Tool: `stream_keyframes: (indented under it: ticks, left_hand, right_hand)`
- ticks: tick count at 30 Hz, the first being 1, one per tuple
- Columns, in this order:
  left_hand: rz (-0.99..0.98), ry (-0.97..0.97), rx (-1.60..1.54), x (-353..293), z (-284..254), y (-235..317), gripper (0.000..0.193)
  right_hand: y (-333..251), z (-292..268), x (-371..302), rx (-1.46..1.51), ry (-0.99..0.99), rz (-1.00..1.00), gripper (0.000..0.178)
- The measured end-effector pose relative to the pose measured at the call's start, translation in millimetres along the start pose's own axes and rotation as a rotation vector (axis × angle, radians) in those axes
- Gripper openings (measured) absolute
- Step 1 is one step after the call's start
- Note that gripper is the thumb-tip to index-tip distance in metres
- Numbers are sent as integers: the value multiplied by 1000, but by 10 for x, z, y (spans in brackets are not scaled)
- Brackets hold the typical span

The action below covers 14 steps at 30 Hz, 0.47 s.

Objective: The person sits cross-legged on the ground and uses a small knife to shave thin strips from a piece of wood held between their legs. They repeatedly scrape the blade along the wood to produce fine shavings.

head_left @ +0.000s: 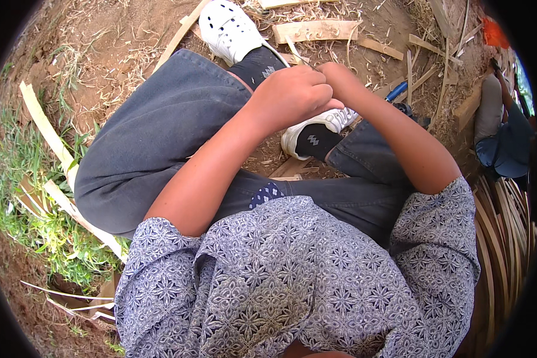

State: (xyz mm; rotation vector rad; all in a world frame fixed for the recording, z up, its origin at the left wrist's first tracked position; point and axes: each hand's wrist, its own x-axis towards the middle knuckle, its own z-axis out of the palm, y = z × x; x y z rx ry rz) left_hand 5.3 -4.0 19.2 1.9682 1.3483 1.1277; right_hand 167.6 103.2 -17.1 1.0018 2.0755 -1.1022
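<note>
My left hand (295,98) is closed in a fist in front of my shins, its thumb pointing right. Against its far side sits my right hand (335,79), also closed, and the two hands touch. A thin pale wood strip (290,46) sticks out beyond my left hand, its other end hidden in the grip. Something narrow and dark shows between the hands; I cannot make out what it is or what my right fingers hold.
I sit on bare soil strewn with shavings. Flat wood pieces (316,31) lie ahead, a blue-handled object (395,90) beside my right shin. Long strips (501,238) are bundled at right; pale slats (48,128) lie on grass at left. Another person's leg (491,107) is at far right.
</note>
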Motion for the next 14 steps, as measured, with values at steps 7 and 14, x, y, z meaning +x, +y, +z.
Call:
stream_keyframes:
  ticks: [7, 14]
  left_hand:
    - [-40, 42, 45, -29, 41, 17, 44]
    - [-62, 55, 116, -20, -19, -14, 44]
  right_hand:
    - [200, 190, 872, -173, -7, 276, 29]
    - [252, 187, 898, -205, 5, 186, 34]
